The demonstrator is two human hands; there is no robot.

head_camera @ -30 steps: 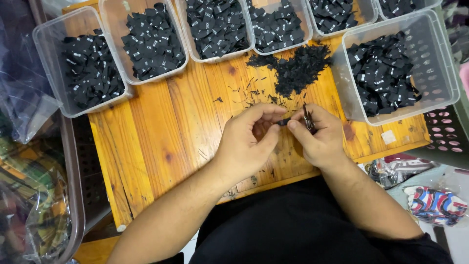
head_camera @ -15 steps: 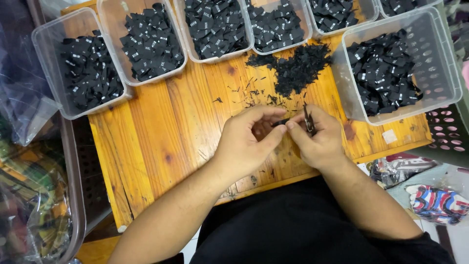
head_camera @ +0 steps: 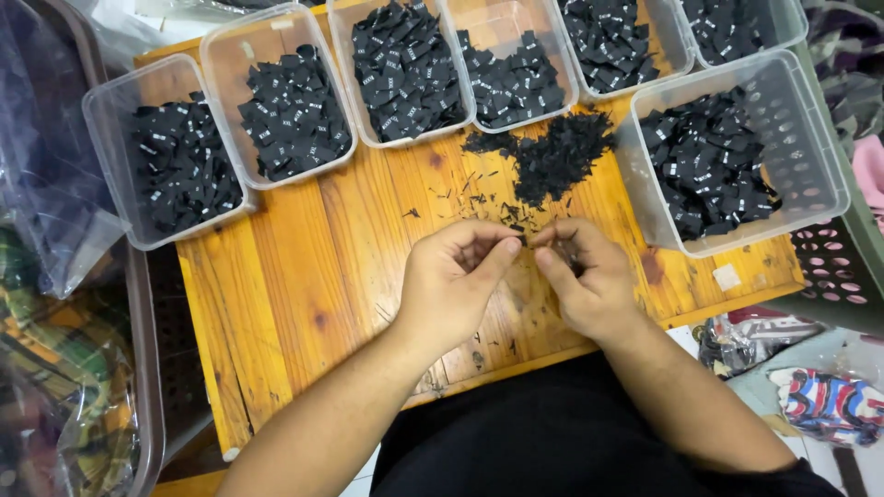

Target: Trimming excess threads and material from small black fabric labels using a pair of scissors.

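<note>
Two bare hands meet over the middle of a wooden table [head_camera: 304, 276], fingertips pinched together on a small black scrap [head_camera: 527, 239] held between them; the left hand [head_camera: 451, 285] closes thumb and forefinger on its near-left end, and the right hand [head_camera: 589, 281] pinches the other end, its remaining fingers curled so that I cannot tell whether anything else sits in the palm. Just beyond the fingertips lies a loose pile of black fabric pieces [head_camera: 557, 156], with thin black trimmings [head_camera: 470, 189] scattered on the wood between pile and hands. Along the far edge stands a row of clear plastic tubs filled with folded black labels: one at far left [head_camera: 106, 120], a second [head_camera: 267, 46] beside it, a third [head_camera: 405, 69] and a fourth [head_camera: 516, 83] behind the pile. A larger perforated clear bin [head_camera: 810, 138], also holding black labels, sits at right, close to the right hand. Clear plastic bags [head_camera: 55, 230] crowd the left side, and patterned cloth [head_camera: 829, 405] lies near right, below the table edge.
</note>
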